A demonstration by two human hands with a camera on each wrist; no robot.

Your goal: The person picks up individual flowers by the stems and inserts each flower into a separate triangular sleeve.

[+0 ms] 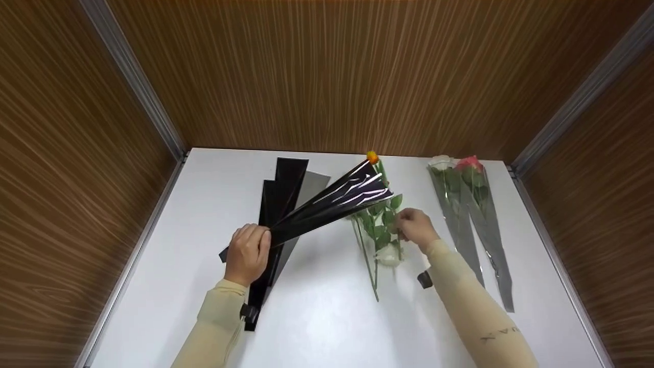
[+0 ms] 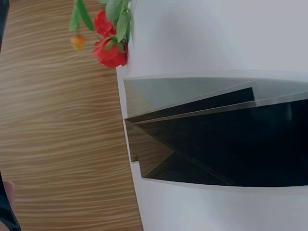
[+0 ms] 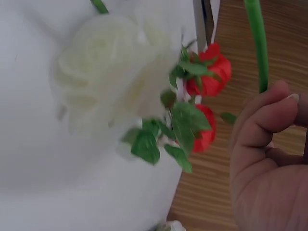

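Note:
My left hand (image 1: 248, 254) grips the narrow end of a shiny black flower sleeve (image 1: 332, 202), whose wide end points up and right. In the right wrist view, my right hand (image 3: 269, 139) pinches a green flower stem (image 3: 260, 45) between thumb and fingers; which bloom it belongs to I cannot tell. Close below that hand in the head view is a blurred white rose (image 1: 389, 255). Leafy stems (image 1: 377, 232) lie beside it, partly behind the sleeve's mouth. An orange flower (image 1: 372, 157) shows just past the sleeve. Red roses (image 2: 109, 52) appear in the left wrist view.
More flat black sleeves (image 1: 288, 179) lie overlapping under my left hand, with a grey one (image 1: 312, 186) beside them. Toward the right, a wrapped white rose (image 1: 442, 162) and a wrapped pink rose (image 1: 470, 163) rest on the white table (image 1: 327, 327). Wood-patterned panels (image 1: 327, 76) enclose three sides.

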